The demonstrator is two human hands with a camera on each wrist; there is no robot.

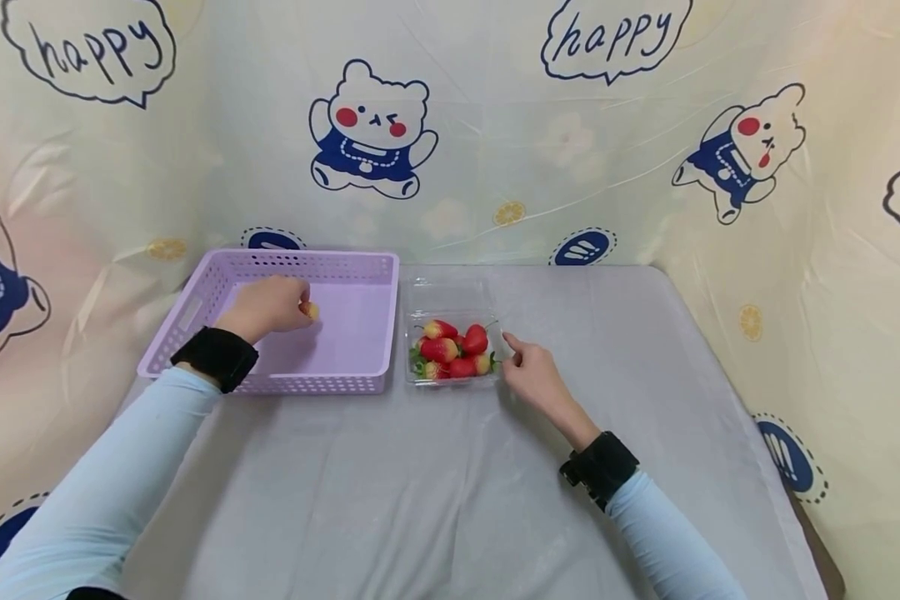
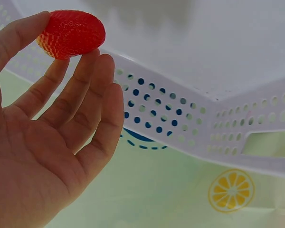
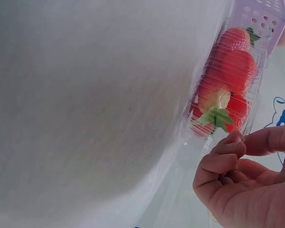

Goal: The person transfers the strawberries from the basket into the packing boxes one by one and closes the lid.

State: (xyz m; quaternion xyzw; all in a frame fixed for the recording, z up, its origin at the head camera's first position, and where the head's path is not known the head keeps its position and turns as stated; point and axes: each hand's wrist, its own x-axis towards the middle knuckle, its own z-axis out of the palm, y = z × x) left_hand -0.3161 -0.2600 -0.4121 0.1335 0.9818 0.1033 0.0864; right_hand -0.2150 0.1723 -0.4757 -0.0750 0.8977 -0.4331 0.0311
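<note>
My left hand [image 1: 266,307] is over the lilac plastic basket [image 1: 348,335], pinching a single strawberry [image 2: 73,33] between thumb and fingertips. Red with a yellowish end, this strawberry shows no leaves in the left wrist view. To the basket's right stands a clear plastic box [image 1: 447,293], its lid folded back. Several strawberries, red and pale yellow with green leaves [image 3: 217,117], are piled in it. My right hand [image 1: 536,379] pinches the box's right edge between thumb and fingers, its other fingers curled in.
Grey cloth [image 1: 390,492] covers the table, wrinkled toward the front. Behind and at both sides hangs a pale curtain [image 1: 480,142] printed with bears and lemon slices. The basket has perforated walls and a handle slot [image 2: 268,144].
</note>
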